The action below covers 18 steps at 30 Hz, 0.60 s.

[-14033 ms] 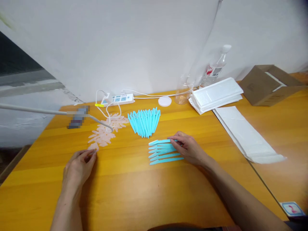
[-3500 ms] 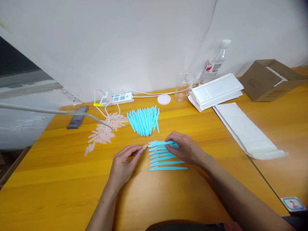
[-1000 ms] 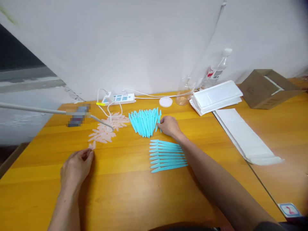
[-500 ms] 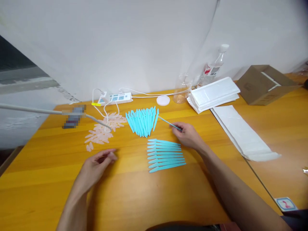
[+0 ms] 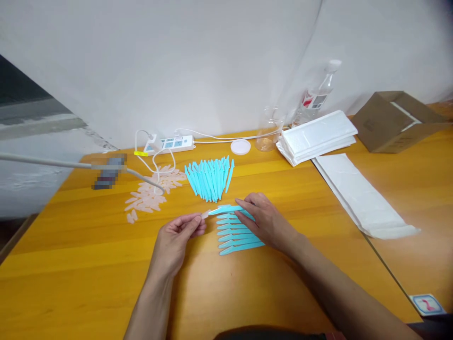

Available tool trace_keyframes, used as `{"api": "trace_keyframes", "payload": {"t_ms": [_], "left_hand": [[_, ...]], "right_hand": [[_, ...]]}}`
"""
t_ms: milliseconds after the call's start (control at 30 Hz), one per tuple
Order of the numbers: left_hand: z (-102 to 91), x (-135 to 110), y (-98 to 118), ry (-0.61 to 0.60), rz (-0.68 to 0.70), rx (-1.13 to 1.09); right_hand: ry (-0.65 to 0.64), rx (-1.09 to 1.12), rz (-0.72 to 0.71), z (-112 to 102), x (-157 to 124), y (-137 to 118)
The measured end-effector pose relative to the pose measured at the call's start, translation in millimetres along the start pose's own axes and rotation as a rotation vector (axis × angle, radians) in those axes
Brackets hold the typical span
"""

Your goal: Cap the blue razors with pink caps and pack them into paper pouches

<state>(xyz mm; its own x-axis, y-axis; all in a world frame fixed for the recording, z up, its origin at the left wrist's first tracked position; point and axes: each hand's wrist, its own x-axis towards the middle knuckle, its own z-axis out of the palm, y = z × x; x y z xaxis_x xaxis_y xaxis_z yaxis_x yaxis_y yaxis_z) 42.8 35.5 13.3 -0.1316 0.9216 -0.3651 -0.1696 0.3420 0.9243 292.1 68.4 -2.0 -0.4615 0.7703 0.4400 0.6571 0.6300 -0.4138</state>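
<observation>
My right hand [image 5: 262, 219] is closed on a blue eyebrow razor [image 5: 226, 209], its blade end pointing left. Between the thumb and fingers of my left hand [image 5: 182, 233] is a small translucent blade cap [image 5: 205, 215], right at the razor's tip; whether it is around the tip or only beside it, I cannot tell. Under the right hand lies a row of blue razors [image 5: 230, 240], side by side, partly covered by that hand. Farther back is a fanned pile of blue razors [image 5: 208, 179]. Loose pinkish caps [image 5: 146, 196] are scattered left of the pile.
A white power strip [image 5: 177, 142] with cables stands along the wall, near a pixelated phone-like object [image 5: 109, 172]. Behind are a round lid [image 5: 240, 147], a clear jar [image 5: 267, 134] and a bottle [image 5: 314, 99]. White packets [image 5: 318, 137], a white sleeve [image 5: 364, 198] and a cardboard box [image 5: 385, 123] are at right.
My right hand has brought the razor left and toward me, over the row. My left hand has moved right, and a cap now shows in its fingers, meeting the razor's tip.
</observation>
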Motion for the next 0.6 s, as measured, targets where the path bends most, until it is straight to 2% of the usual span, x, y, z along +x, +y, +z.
{"api": "trace_keyframes", "payload": {"t_ms": [233,467,600], "left_hand": [[-4.5,-3,1,0.062,0.06,0.038],[-1.8,-8,1,-0.062,0.108,0.194],[-11.7,-12,4,0.021,0.127,0.192]], "right_hand": [[-0.003,-0.008,0.0,-5,0,-1],[-0.065,0.011,-0.021,-9,-1,-11],[-0.056,0.009,0.003,-13,-2,-13]]}}
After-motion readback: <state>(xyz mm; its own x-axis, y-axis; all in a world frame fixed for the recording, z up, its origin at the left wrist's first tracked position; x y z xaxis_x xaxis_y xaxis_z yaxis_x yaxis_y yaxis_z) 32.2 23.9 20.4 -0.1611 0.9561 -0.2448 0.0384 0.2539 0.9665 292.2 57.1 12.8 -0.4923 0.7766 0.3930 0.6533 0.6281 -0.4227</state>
